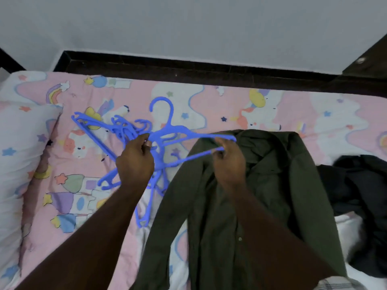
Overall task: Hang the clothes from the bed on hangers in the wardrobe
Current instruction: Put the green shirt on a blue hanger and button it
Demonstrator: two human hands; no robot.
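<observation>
A: Hands status? Both over the bed (188, 97)?
B: Yes. Left hand (135, 162) grip pinches blue hanger (167, 136) near its neck; right hand (228, 162) grip pinches its right arm, over green shirt (261, 195) collar.
A: Counts?
B: One shirt, one dark clothes heap (360, 197). Hanger pile (117, 130): maybe five, tangled, can't tell.

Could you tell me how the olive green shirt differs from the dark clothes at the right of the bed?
The olive green shirt is spread lengthwise, collar toward the wall; the dark clothes lie crumpled in a heap. The shirt is green, the heap near black. The right hand is at the shirt's collar with a blue hanger; nothing touches the heap. Both lie on the bed.
</observation>
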